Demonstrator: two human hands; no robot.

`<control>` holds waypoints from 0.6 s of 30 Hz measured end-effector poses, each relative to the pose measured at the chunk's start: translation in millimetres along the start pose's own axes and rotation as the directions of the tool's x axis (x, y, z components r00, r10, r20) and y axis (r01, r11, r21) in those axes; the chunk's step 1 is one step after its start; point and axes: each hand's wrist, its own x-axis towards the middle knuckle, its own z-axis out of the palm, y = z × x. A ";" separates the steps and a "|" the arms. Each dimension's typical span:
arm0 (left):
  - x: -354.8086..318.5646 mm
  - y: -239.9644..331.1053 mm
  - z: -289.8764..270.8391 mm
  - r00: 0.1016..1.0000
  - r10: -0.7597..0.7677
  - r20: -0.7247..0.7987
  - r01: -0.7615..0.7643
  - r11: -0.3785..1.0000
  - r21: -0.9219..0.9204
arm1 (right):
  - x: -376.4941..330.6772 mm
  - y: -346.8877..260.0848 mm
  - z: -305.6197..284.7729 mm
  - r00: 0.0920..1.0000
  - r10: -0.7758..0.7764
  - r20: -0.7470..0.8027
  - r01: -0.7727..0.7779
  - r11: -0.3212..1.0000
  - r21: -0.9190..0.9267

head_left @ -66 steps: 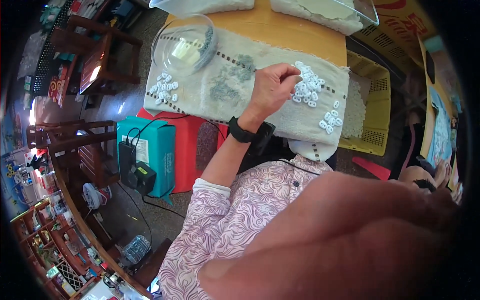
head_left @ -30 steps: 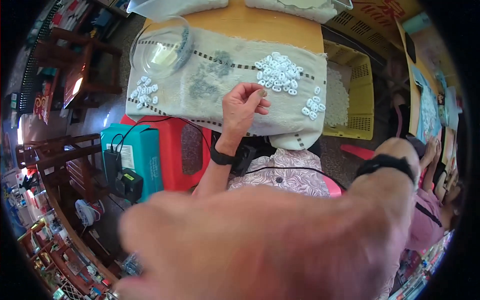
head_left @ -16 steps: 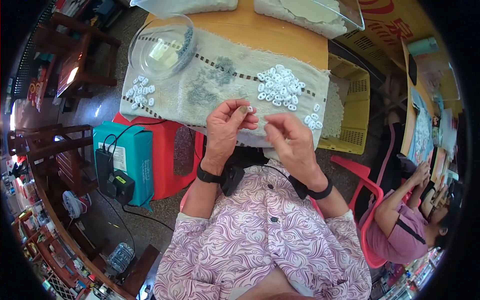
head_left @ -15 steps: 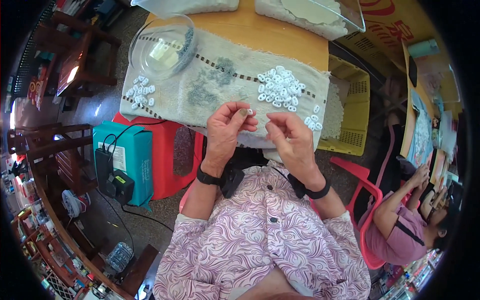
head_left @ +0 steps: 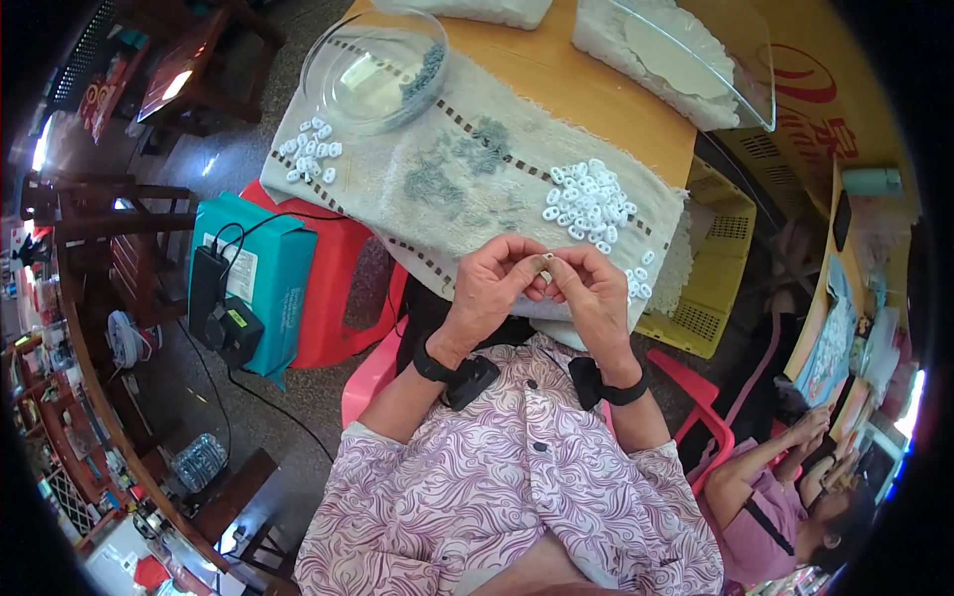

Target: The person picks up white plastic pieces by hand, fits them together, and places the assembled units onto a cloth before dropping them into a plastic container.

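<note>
My left hand (head_left: 485,296) pinches a small white two-holed plastic piece (head_left: 546,274), mostly hidden by the fingertips. Right against it, my right hand (head_left: 594,296) is closed in a pinch; whatever those fingers grip is too small to make out. Both hands are over the near edge of a beige cloth (head_left: 383,214). Beyond my right hand lies a heap of similar white pieces (head_left: 588,199), with several loose ones (head_left: 639,275) beside it. A smaller group of white pieces (head_left: 313,151) sits at the left. Tiny grey-blue bits (head_left: 437,184) are spread in patches mid-cloth.
A clear round bowl (head_left: 348,119) with grey-blue bits stands at the far left of the wooden table (head_left: 517,60). A clear tray (head_left: 765,94) and yellow crate (head_left: 730,263) are at the right. A teal box (head_left: 288,268) rests on a red stool (head_left: 333,318). Another person (head_left: 760,507) sits at right.
My right hand has moved in to meet my left; their fingertips now touch around the white piece. The table has shifted right in the view.
</note>
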 end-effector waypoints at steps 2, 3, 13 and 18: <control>0.4 0.4 -1.7 1.000 0.003 0.012 -0.003 1.000 0.000 | 1.0 -0.3 0.3 0.999 0.048 -0.008 -0.048 0.999 0.020; 0.9 3.3 -2.7 1.000 -0.012 0.019 0.012 1.000 -0.007 | 1.9 0.3 0.7 0.999 0.051 -0.010 -0.051 0.999 0.017; 10.5 9.6 -18.3 0.983 -0.161 0.090 0.172 0.976 -0.133 | 6.8 -3.7 5.5 0.996 0.084 0.007 -0.084 0.993 0.084; 12.1 9.5 -21.0 0.981 -0.174 0.082 0.179 0.982 -0.056 | 7.2 -0.3 7.9 0.996 0.086 0.001 -0.086 0.995 0.046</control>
